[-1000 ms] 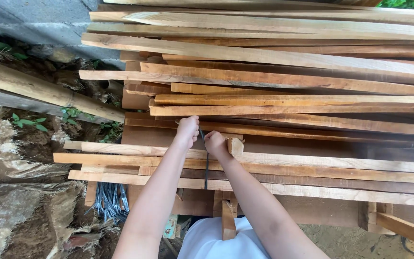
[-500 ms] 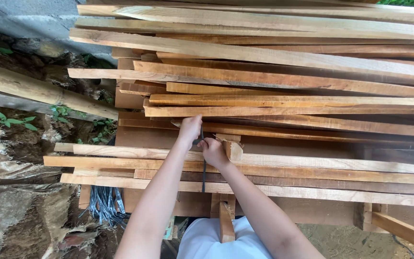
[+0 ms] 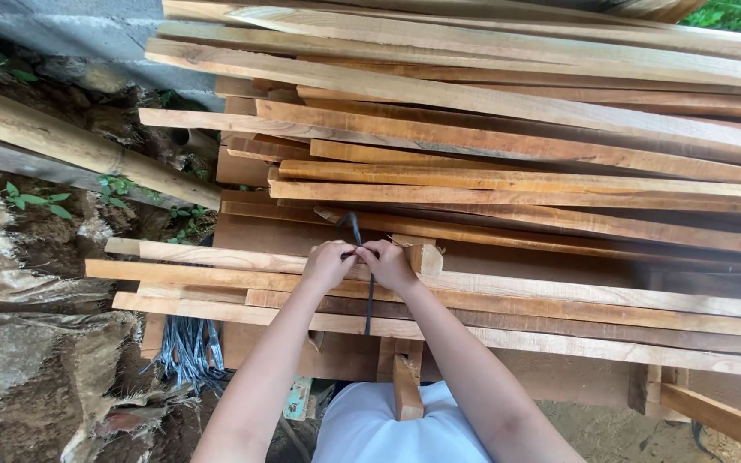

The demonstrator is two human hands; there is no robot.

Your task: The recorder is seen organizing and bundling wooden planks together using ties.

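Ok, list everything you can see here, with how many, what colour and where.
Rough sawn wooden planks: many, orange-brown, stacked lengthwise across the middle and right.
Thin dark metal bar with a hooked tip: one, black, standing across the near planks between both hands.
Round bamboo pole: one, pale tan, lying aslant on the left.
Grey concrete wall: one, top left.
Bundle of grey strips: one, below the planks' left ends.
Small green plants: a few, on the soil at left.
White shirt: one, bottom centre.
Left hand: gripping the bar.
Right hand: gripping the bar beside it.
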